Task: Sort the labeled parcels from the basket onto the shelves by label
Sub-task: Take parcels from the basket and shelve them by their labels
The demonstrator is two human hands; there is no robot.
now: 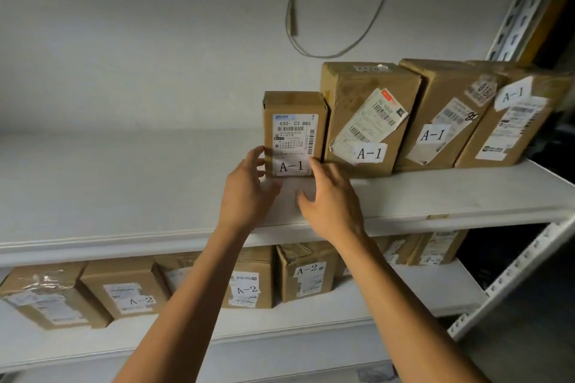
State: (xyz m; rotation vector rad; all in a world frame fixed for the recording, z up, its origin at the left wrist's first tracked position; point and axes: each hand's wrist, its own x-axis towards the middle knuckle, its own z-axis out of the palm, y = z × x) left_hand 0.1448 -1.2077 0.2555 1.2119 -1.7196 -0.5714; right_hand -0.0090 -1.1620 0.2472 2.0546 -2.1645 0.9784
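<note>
White upper shelf [435, 196] carried four upright cardboard parcels in a row, each marked A-1. Lower shelf [404, 295] carried a row of parcels marked A-2 [306, 270]. Three larger A-1 parcels [370, 121] stood at the right, leaning against one another. The small A-1 parcel [294, 134] stood upright at the left end of that row, touching its neighbour. My left hand [245, 190] was at its lower left corner, fingers [256, 154] loosely spread, tips touching the box edge. My right hand [329, 199] was at its lower right corner, fingers loosely spread, one fingertip on the label. Neither hand gripped the parcel. A grey cord [311, 25] hung on the back wall.
</note>
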